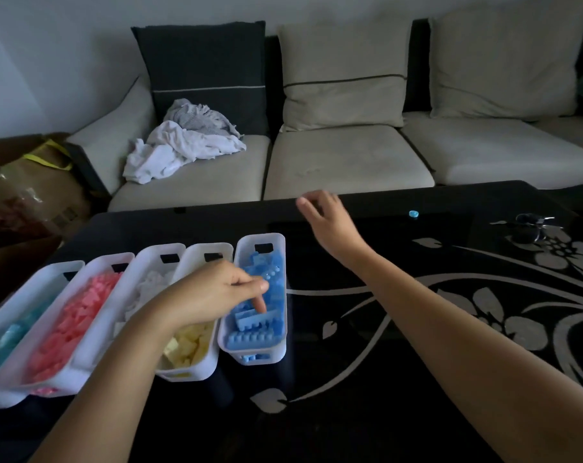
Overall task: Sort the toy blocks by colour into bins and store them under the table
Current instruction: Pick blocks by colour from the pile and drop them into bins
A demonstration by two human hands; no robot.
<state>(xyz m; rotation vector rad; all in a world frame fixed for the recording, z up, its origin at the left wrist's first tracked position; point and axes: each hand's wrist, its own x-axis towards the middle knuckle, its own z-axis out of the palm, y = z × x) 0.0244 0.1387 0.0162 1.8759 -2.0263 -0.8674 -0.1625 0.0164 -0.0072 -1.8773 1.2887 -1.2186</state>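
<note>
Reaching out over the dark floral-patterned table (383, 379), we are holding our two hands well apart. Our left hand (213, 292) is hovering low in the lower middle of the frame, over the rightmost bin (280, 248). Its fingers are curling in, the thumb is lying against the forefinger, and one finger is pointing down and touching the blue blocks (266, 329) inside. We cannot tell whether it is pinching a block. Our right hand (326, 218) is stretching toward the table's far edge in the middle of the frame, its fingers loosely curled and gripping nothing we can see.

Five white bins (106, 322) are sitting side by side, touching, across the lower left. From left to right they are holding teal blocks (12, 332), pink blocks (79, 315), white blocks (149, 285), yellow blocks (189, 342) and the blue ones. One loose blue piece (413, 214) is lying alone on the table near the far edge, to the right of our right hand and apart from it. One bunch of keys (530, 225) is resting at the right edge.

Beyond the table a sofa (346, 162) is carrying three cushions, one dark cushion (203, 61) and two pale cushions (343, 71), plus one heap of crumpled cloth (183, 142).
</note>
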